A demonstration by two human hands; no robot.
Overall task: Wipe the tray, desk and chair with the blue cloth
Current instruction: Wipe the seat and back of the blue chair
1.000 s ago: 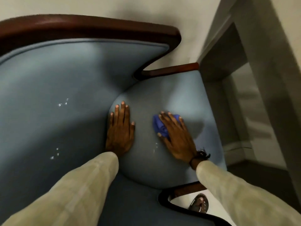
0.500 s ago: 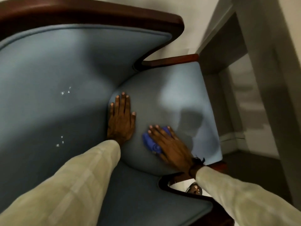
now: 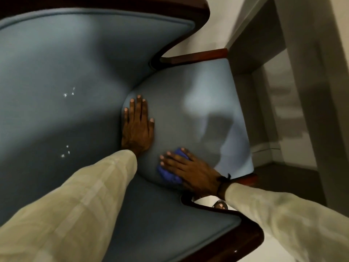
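I look straight down on a chair (image 3: 198, 103) with pale blue upholstery and a dark wooden frame. Its rounded seat cushion fills the middle of the head view. My left hand (image 3: 137, 127) lies flat, fingers spread, on the cushion's left edge beside the backrest. My right hand (image 3: 190, 171) presses the bunched blue cloth (image 3: 170, 174) onto the near part of the cushion, fingers pointing left. Most of the cloth is hidden under that hand. The tray is out of view.
The blue backrest (image 3: 56, 82) carries small white specks at the left. A grey desk leg and frame (image 3: 306, 91) stand close on the right of the chair. A foot in a sandal (image 3: 220, 205) shows on the pale floor below the seat.
My right hand has dragged the cloth across the cushion, toward me and to the left. The left hand has stayed planted in place.
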